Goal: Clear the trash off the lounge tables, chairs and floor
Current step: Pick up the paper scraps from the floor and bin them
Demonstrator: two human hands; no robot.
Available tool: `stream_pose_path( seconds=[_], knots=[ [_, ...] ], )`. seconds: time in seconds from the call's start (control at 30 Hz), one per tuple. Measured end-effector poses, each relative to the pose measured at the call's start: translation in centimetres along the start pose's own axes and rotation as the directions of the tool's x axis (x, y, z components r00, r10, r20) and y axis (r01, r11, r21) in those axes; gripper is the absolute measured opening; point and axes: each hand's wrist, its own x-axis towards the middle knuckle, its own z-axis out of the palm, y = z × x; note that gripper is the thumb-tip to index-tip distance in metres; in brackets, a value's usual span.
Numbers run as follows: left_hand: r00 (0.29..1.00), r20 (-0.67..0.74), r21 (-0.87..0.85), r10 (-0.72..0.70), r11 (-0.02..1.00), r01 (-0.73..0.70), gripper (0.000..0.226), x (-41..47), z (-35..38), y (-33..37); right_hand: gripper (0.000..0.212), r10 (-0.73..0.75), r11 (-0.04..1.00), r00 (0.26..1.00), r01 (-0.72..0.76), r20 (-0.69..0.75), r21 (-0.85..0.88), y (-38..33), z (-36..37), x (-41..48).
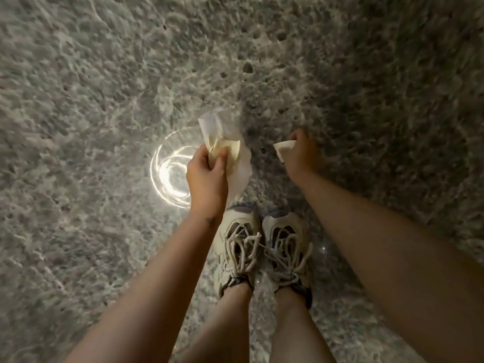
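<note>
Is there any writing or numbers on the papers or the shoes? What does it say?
No words or numbers can be read anywhere in this picture.
On the crumpled paper in the left hand: nothing, blank where it shows.
On the small paper scrap in the right hand: nothing.
On the shoes: no letters or logo I can make out.
The dark mark on the left wrist: too small to read.

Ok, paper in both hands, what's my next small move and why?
Probably tuck the small scrap from the right hand into the paper wad the left hand grips: both hands hold paper, and that would free one.
</note>
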Motion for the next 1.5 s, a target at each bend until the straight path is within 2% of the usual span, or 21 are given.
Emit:
stream_pose_path(
  seconds=[0.17, 0.37, 0.5, 0.6, 0.7, 0.97, 1.07, 1.27, 1.5],
  knots=[
    [0.999, -0.036, -0.005, -0.039, 0.999, 0.039, 0.015, -1.2, -1.3, 1.4, 0.015, -0.04, 0.996, 0.997, 0.035, 0.067, 0.082, -1.8, -1.5, -1.0],
    [0.992, -0.119, -0.077, -0.041, 0.997, 0.032, 0.007, -5.9, -4.8, 6.7, 0.009, -0.236, 0.903, 0.97, 0.2, 0.051, 0.381, -9.3, -9.6, -9.9],
    [0.987, -0.157, -0.158, -0.014, 0.987, -0.012, 0.006, -10.1, -6.5, 12.7, 0.028, -0.387, 0.807, 0.919, 0.297, 0.076, 0.511, -14.9, -16.7, -16.9],
    [0.975, -0.221, -0.229, 0.004, 0.972, -0.056, 0.009, -13.4, -8.4, 17.6, 0.033, -0.459, 0.795, 0.878, 0.339, 0.134, 0.502, -19.2, -21.0, -21.4],
    [0.96, -0.279, -0.287, 0.002, 0.954, -0.085, 0.007, -16.8, -11.5, 22.1, 0.034, -0.505, 0.783, 0.853, 0.388, 0.133, 0.487, -23.6, -24.8, -25.6],
    [0.902, -0.424, -0.477, -0.083, 0.867, -0.145, 0.012, -26.5, -23.8, 29.0, 0.02, -0.665, 0.719, 0.713, 0.53, 0.223, 0.45, -33.9, -29.5, -39.8],
    [0.864, -0.489, -0.508, -0.115, 0.843, -0.176, 0.016, -30.2, -29.1, 29.4, 0.025, -0.731, 0.678, 0.615, 0.604, 0.297, 0.419, -37.0, -29.0, -45.9],
    [0.733, -0.637, -0.575, -0.237, 0.78, -0.247, 0.017, -37.9, -40.8, 28.3, 0.022, -0.82, 0.537, 0.341, 0.735, 0.459, 0.413, -41.9, -25.5, -59.8],
    [0.568, -0.755, -0.585, -0.328, 0.728, -0.357, 0.022, -49.1, -53.8, 20.5, 0.014, -0.825, 0.309, 0.01, 0.845, 0.566, 0.436, -42.1, -18.6, -77.9]
  ],
)
